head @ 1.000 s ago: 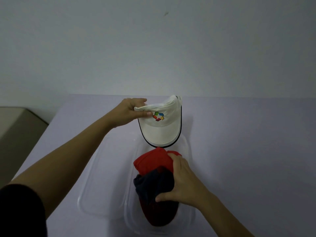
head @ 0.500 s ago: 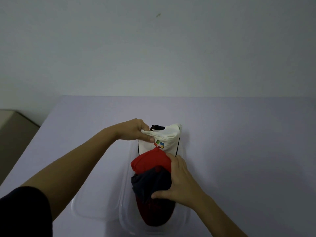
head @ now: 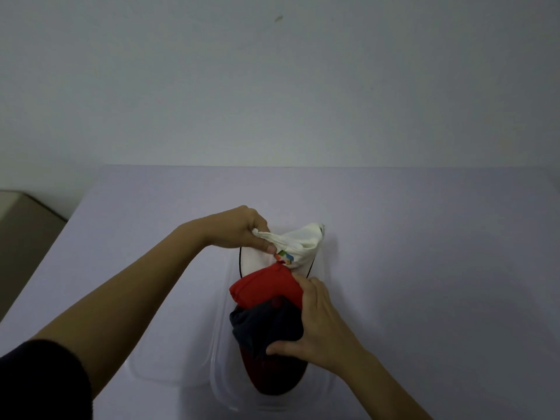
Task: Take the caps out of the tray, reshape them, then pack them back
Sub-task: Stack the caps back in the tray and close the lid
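Background: plain pale wall (head: 272, 86), with a lilac-grey table (head: 424, 237) set against it.

Landmark: clear plastic tray (head: 221, 374), long and round-ended, lying on the table with its length running away from the person.

Item 1: white cap (head: 303, 242) with a dark-edged brim and a multicoloured logo (head: 285, 256). It is at the far end of the tray. Its brim is inside the tray and partly hidden, and its crown is bunched upward above the tray's rim.

Item 2: red cap (head: 266, 286), folded, in the middle of the tray and overlapping the near edge of the white cap.

Item 3: dark cap (head: 263, 325), crumpled, in the tray just nearer than the red cap and touching it. A dark red brim (head: 272, 377) lies flat at the tray's near end; I cannot tell which cap it belongs to.

Item 4: left hand (head: 236, 228), over the tray's far left edge, with fingers curled and the thumb pinching the gathered crown of the white cap.

Item 5: right hand (head: 321, 322), over the tray's right side. Its fingers are wrapped round the dark cap with the thumb on the cap's near side, and its fingertips reach the red cap.

Item 6: clear flat plastic piece (head: 169, 344), on the table, touching the tray's left side.

Item 7: dark sleeve (head: 39, 380) on the left arm, near-left of the tray.

Item 8: beige block (head: 24, 225), off the table, far left of the tray.
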`<action>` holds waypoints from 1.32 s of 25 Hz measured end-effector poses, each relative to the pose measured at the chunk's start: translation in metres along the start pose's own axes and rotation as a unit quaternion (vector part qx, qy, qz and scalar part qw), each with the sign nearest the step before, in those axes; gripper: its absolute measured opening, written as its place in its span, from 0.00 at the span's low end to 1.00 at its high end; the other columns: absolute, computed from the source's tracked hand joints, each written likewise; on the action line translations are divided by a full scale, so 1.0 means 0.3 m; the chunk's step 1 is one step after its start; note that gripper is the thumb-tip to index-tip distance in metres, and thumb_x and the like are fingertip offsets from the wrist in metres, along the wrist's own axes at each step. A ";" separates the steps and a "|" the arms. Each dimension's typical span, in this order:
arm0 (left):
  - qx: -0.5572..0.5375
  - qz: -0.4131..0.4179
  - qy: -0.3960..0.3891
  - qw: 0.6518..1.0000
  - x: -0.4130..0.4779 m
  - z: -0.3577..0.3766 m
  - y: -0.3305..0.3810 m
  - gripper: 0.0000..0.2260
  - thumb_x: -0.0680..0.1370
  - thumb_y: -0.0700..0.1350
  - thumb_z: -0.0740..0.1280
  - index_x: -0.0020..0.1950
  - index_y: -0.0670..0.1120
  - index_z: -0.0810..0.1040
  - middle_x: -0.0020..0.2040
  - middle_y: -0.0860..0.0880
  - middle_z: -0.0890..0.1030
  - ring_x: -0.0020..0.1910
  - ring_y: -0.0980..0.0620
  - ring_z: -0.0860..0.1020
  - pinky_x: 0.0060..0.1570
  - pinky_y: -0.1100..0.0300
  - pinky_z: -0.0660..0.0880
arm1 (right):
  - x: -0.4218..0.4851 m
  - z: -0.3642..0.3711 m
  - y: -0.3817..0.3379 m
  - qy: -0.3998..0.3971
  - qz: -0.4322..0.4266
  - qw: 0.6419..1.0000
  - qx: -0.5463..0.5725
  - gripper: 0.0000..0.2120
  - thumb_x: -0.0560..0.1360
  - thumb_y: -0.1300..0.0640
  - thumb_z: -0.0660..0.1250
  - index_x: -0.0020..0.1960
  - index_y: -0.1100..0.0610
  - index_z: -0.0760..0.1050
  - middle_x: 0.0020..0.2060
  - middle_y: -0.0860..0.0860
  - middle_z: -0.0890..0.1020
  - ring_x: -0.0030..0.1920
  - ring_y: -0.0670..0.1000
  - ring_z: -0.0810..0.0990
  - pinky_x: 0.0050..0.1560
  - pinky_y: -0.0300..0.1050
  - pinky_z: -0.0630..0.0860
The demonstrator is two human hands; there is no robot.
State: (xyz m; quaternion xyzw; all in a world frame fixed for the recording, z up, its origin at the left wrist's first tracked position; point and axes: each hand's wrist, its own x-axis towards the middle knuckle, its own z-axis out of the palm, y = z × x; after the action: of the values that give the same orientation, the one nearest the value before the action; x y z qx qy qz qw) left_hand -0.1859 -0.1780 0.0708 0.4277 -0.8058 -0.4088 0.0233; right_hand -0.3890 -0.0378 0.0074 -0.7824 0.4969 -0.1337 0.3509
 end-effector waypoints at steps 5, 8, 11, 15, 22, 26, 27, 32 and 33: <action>-0.035 -0.038 0.021 0.998 0.084 0.000 -0.057 0.15 0.72 0.49 0.72 0.26 0.62 0.78 0.26 0.62 0.77 0.28 0.62 0.72 0.31 0.71 0.66 | 0.009 -0.007 0.001 -0.012 -0.003 1.000 0.003 0.56 0.61 0.33 0.72 0.74 0.50 0.41 0.70 0.48 0.53 0.68 0.42 0.52 0.71 0.39 0.55; -0.043 -0.053 -0.011 0.998 0.114 0.020 -0.082 0.14 0.72 0.49 0.72 0.27 0.61 0.78 0.25 0.61 0.76 0.27 0.62 0.71 0.31 0.70 0.65 | 0.014 -0.007 0.009 -0.034 0.023 0.999 0.001 0.57 0.61 0.33 0.71 0.74 0.50 0.38 0.74 0.50 0.46 0.75 0.50 0.45 0.75 0.48 0.52; -0.151 -0.081 -0.061 0.983 0.102 0.066 -0.121 0.08 0.74 0.46 0.71 0.35 0.55 0.83 0.29 0.60 0.79 0.30 0.63 0.74 0.34 0.72 0.69 | 0.027 -0.016 0.012 -0.030 0.036 0.999 0.006 0.58 0.61 0.33 0.72 0.74 0.49 0.37 0.74 0.48 0.44 0.75 0.49 0.43 0.73 0.45 0.49; -0.218 -0.132 -0.064 0.965 0.088 0.086 -0.178 0.09 0.72 0.49 0.72 0.45 0.43 0.84 0.39 0.51 0.84 0.39 0.54 0.81 0.42 0.61 0.77 | 0.049 -0.041 0.023 -0.032 0.030 0.998 0.053 0.55 0.59 0.31 0.71 0.73 0.44 0.41 0.66 0.44 0.54 0.66 0.43 0.56 0.67 0.40 0.59; -0.263 -0.155 -0.083 0.949 0.104 0.089 -0.204 0.07 0.74 0.46 0.70 0.46 0.45 0.84 0.41 0.49 0.85 0.43 0.52 0.83 0.46 0.59 0.78 | 0.267 -0.144 0.222 0.132 -0.027 0.989 -0.064 0.22 0.77 0.47 0.53 0.68 0.53 0.68 0.65 0.49 0.74 0.65 0.52 0.67 0.68 0.47 0.62; -0.257 -0.181 -0.073 0.947 0.103 0.103 -0.217 0.09 0.74 0.50 0.69 0.44 0.46 0.84 0.40 0.51 0.84 0.40 0.55 0.81 0.46 0.61 0.76 | 0.375 -0.151 0.237 0.039 0.002 0.977 -0.209 0.17 0.78 0.44 0.57 0.60 0.52 0.73 0.55 0.50 0.80 0.60 0.54 0.70 0.61 0.48 0.62; -0.199 -0.179 -0.067 0.961 0.111 0.110 -0.222 0.11 0.75 0.52 0.68 0.44 0.45 0.82 0.40 0.52 0.82 0.40 0.55 0.79 0.46 0.62 0.74 | 0.386 -0.148 0.239 0.028 0.014 0.966 -0.258 0.18 0.78 0.43 0.56 0.59 0.53 0.73 0.52 0.51 0.80 0.58 0.54 0.71 0.58 0.49 0.63; 0.153 -0.146 -0.057 0.976 0.149 0.081 -0.213 0.12 0.77 0.50 0.64 0.57 0.46 0.77 0.55 0.48 0.79 0.51 0.50 0.75 0.50 0.58 0.72 | 0.423 -0.140 0.265 -0.018 0.037 0.950 -0.310 0.19 0.77 0.41 0.55 0.60 0.49 0.72 0.50 0.54 0.79 0.57 0.54 0.71 0.57 0.50 0.62; 0.172 -0.147 -0.059 0.972 0.149 0.071 -0.214 0.12 0.78 0.48 0.63 0.57 0.45 0.77 0.55 0.47 0.79 0.52 0.50 0.76 0.51 0.58 0.72 | 0.429 -0.143 0.265 -0.013 0.029 0.951 -0.309 0.18 0.77 0.40 0.55 0.60 0.48 0.74 0.50 0.53 0.80 0.58 0.53 0.70 0.59 0.51 0.60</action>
State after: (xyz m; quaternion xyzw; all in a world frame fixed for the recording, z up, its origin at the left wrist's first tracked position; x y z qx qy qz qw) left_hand -0.1795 -0.2151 -0.0008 0.5141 -0.7923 -0.2877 -0.1586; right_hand -0.4067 -0.1885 -0.0339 -0.8395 0.5317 0.0467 0.1023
